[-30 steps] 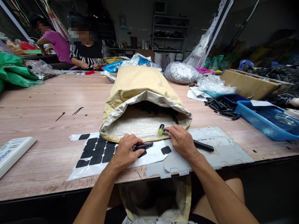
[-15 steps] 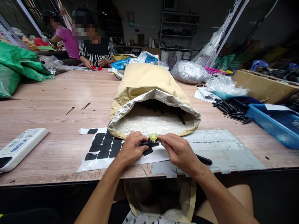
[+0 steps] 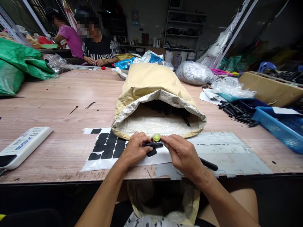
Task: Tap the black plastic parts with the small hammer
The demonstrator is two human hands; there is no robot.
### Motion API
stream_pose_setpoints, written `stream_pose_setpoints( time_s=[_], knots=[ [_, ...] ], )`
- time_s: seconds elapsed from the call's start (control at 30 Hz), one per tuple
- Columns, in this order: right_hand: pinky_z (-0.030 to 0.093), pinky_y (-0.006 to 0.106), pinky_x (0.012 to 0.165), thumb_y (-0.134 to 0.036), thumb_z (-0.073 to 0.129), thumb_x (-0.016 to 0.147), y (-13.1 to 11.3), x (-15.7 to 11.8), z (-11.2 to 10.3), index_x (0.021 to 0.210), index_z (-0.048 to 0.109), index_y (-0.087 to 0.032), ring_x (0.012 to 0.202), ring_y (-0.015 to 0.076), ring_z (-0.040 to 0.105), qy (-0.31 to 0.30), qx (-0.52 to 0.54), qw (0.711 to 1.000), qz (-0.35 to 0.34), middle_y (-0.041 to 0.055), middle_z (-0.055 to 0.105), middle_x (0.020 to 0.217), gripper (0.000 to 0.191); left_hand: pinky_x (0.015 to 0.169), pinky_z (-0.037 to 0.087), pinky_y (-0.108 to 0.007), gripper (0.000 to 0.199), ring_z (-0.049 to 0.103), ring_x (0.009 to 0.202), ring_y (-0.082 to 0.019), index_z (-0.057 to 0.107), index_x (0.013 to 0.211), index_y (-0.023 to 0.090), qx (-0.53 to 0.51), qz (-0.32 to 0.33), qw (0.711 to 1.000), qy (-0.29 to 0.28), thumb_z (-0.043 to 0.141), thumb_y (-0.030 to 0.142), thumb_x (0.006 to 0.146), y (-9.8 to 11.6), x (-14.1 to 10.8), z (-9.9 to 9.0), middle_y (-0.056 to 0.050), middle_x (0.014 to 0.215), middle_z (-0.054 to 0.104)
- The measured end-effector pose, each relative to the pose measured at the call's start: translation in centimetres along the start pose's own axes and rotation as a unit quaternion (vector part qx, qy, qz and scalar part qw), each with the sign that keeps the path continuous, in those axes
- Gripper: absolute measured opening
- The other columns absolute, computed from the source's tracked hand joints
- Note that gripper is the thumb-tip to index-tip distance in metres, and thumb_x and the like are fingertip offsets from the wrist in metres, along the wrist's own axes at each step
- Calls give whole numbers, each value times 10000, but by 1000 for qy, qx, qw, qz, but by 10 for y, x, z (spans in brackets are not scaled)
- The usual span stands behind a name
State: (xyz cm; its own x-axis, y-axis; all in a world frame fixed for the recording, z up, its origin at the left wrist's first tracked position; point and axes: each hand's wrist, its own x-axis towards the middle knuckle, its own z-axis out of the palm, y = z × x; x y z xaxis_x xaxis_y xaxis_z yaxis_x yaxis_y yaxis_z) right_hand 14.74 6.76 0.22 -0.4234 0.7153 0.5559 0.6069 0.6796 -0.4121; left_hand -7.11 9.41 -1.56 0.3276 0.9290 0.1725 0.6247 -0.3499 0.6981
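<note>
My left hand (image 3: pixel 134 148) is closed on a slim black piece (image 3: pixel 156 144) that points to the right. Just above it sits a round, clear yellow-green disc (image 3: pixel 156 136) with a dark rim. My right hand (image 3: pixel 181 151) pinches at the right edge of this disc, its fingertips close to the black piece's end. Whether the disc is joined to the piece I cannot tell. Under both hands lies a white sheet (image 3: pixel 98 165) with rows of black rounded-square stickers (image 3: pixel 109 147). A black handle-like part (image 3: pixel 208 164) shows beside my right wrist.
A yellow sack (image 3: pixel 158 75) lies open toward me with dark parts inside. To the right are black parts (image 3: pixel 236 112) and a blue basket (image 3: pixel 279 126). A white power strip (image 3: pixel 29 143) lies left, a green bag (image 3: pixel 28 63) farther back. Two people sit across the table.
The view has shifted slightly. Both hands keep nearly the same hold on the black piece and disc. The striped-sleeved person's hands across the table have moved closer together.
</note>
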Motion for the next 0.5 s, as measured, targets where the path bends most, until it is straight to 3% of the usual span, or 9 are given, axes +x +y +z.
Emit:
stream_pose_setpoints(
  time_s=[0.07,0.23,0.4,0.5],
  knots=[
    [541,344,871,-133,467,981,2,-2,-3,1281,606,-260,978,207,648,8,4,1000,4,68,693,1064,354,861,416,-377,126,527,925,-228,753,860,238,-2,-3,1000,3,714,159,771,0,0,0,-9,848,641],
    [535,331,857,-136,471,978,8,-8,-2,1245,634,-254,945,203,648,-41,-19,999,26,55,700,1005,334,861,415,-381,188,533,928,-232,772,917,233,-4,-10,1000,7,732,150,753,-2,1,2,-17,853,654],
    [521,322,860,-174,473,991,26,-3,-11,1213,655,-249,955,197,654,17,-23,998,49,56,705,1041,297,860,405,-380,173,533,935,-236,771,912,233,3,-14,1000,-3,731,154,763,-1,2,1,-17,858,659],
    [506,330,851,-176,492,975,46,0,-15,1182,679,-236,951,208,649,18,-85,993,78,53,708,1012,285,854,400,-377,162,533,930,-237,769,910,229,0,-19,1000,-6,738,165,764,-1,2,0,-17,853,658]
  ],
)
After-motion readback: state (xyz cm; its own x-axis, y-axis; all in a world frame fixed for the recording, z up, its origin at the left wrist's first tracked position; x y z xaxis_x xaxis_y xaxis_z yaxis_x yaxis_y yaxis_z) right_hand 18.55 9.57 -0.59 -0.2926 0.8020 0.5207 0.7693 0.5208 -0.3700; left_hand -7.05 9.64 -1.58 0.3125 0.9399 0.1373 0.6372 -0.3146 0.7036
